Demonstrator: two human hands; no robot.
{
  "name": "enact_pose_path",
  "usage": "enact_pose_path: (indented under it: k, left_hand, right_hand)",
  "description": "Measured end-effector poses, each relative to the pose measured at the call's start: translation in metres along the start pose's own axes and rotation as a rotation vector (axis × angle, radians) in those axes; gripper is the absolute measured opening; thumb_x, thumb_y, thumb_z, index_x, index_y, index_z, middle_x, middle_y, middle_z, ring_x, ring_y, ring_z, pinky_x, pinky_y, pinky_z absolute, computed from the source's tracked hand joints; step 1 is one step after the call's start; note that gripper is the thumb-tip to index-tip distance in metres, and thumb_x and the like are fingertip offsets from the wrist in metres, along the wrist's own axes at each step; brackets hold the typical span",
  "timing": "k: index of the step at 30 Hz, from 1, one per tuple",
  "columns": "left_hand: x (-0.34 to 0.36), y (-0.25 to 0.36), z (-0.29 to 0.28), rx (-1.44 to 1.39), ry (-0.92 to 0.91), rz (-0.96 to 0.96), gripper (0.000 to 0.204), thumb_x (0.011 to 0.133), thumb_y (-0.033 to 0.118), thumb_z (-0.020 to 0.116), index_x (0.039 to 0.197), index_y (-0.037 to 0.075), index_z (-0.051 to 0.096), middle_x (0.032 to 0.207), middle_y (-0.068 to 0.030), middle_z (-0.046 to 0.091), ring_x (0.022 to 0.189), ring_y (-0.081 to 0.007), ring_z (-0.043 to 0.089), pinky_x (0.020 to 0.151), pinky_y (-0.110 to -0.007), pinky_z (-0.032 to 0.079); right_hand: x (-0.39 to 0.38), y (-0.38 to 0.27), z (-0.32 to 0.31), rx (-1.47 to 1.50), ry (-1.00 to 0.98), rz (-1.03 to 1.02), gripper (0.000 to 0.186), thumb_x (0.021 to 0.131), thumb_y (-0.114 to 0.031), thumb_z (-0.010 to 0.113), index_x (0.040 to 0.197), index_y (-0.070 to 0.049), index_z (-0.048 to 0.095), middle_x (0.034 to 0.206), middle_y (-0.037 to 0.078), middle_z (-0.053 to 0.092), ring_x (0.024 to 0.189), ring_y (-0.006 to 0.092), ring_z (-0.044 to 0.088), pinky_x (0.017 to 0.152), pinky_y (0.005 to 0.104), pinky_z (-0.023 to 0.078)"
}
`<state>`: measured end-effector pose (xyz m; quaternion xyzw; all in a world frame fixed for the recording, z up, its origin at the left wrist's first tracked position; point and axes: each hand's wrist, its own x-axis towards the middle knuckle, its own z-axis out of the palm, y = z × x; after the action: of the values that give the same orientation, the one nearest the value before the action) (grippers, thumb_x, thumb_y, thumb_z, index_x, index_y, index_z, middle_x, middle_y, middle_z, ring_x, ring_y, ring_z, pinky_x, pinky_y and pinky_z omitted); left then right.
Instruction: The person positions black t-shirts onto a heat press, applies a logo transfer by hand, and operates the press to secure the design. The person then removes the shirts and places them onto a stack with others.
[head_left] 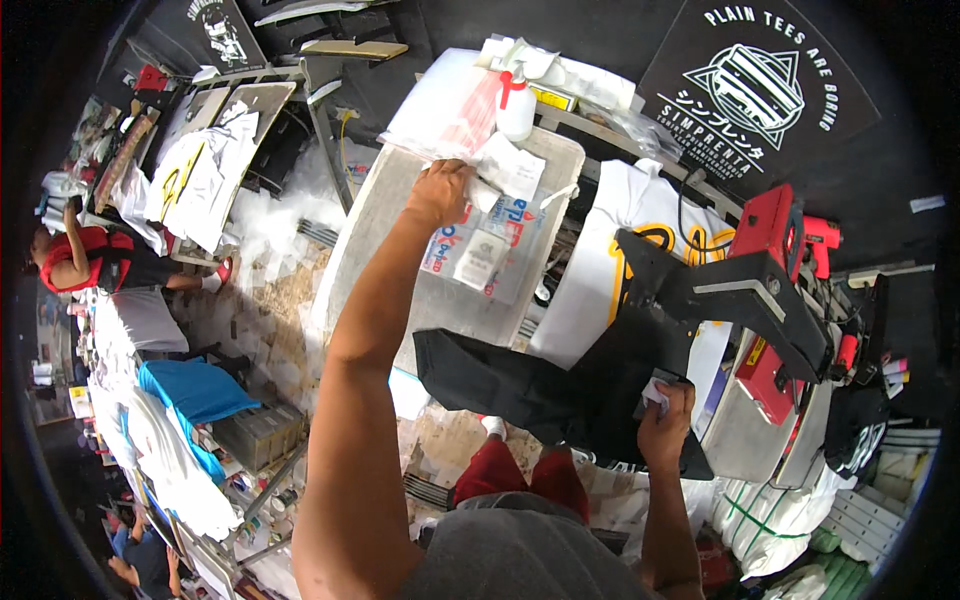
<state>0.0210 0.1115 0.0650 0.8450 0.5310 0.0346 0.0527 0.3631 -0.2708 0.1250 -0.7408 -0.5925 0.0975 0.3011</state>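
My left arm stretches out over a grey table (375,250). My left hand (440,192) is closed, with curled fingers, at the near edge of a stack of clear plastic sheets (435,105); what its fingertips hold is hidden. Beside it are white papers (512,168) and a small stack of printed white slips (483,260) on a printed plastic bag (520,235). On the right, my right hand (665,430) pinches a small whitish translucent sheet (657,391) above a black shirt (560,395). That shirt is draped below the heat press (740,290).
A white shirt with yellow-black print (595,300) lies between table and press. A white spray bottle (515,110) with red trigger stands behind the papers. At far left a person in a red top (85,260) stands near white shirts (205,170). A wrapped white bundle (770,520) sits lower right.
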Motion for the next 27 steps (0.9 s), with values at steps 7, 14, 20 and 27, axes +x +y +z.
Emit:
enact_pose_path:
  k: [7, 14, 20, 27]
  left_hand:
    - [-0.003, -0.004, 0.003, -0.052, -0.021, -0.003, 0.060, 0.079, 0.016, 0.065, 0.137, 0.011, 0.052, 0.145, -0.0110, 0.049, 0.137, -0.0299, 0.042, 0.112, -0.043, 0.037]
    - [0.000, -0.010, 0.003, -0.091, -0.015, 0.000, 0.061, 0.077, 0.010, 0.062, 0.138, 0.010, 0.052, 0.146, -0.0132, 0.048, 0.138, -0.0309, 0.042, 0.113, -0.044, 0.037]
    - [0.003, -0.013, 0.004, -0.046, -0.053, -0.001, 0.067, 0.078, 0.012, 0.071, 0.141, 0.010, 0.048, 0.147, -0.0139, 0.047, 0.140, -0.0301, 0.040, 0.114, -0.044, 0.036]
    - [0.002, -0.023, -0.001, -0.131, 0.020, 0.000, 0.064, 0.076, 0.007, 0.071, 0.137, 0.010, 0.052, 0.143, -0.0154, 0.051, 0.136, -0.0333, 0.044, 0.114, -0.042, 0.037]
  right_hand:
    - [-0.001, -0.001, 0.000, 0.013, 0.009, 0.003, 0.034, 0.077, 0.013, 0.058, 0.106, -0.004, 0.055, 0.102, 0.022, 0.054, 0.097, 0.0434, 0.056, 0.086, 0.0472, 0.046]
    - [-0.002, 0.005, 0.002, -0.012, 0.022, -0.013, 0.034, 0.076, 0.013, 0.057, 0.106, -0.003, 0.055, 0.102, 0.023, 0.055, 0.097, 0.0437, 0.056, 0.086, 0.0481, 0.046]
    - [-0.004, 0.005, 0.004, -0.032, -0.006, -0.001, 0.033, 0.077, 0.013, 0.057, 0.107, -0.003, 0.055, 0.103, 0.023, 0.054, 0.098, 0.0442, 0.056, 0.085, 0.0484, 0.046]
    - [-0.002, 0.009, 0.006, 0.005, 0.000, 0.029, 0.037, 0.076, 0.014, 0.058, 0.109, -0.004, 0.055, 0.104, 0.023, 0.054, 0.099, 0.0438, 0.055, 0.086, 0.0483, 0.047]
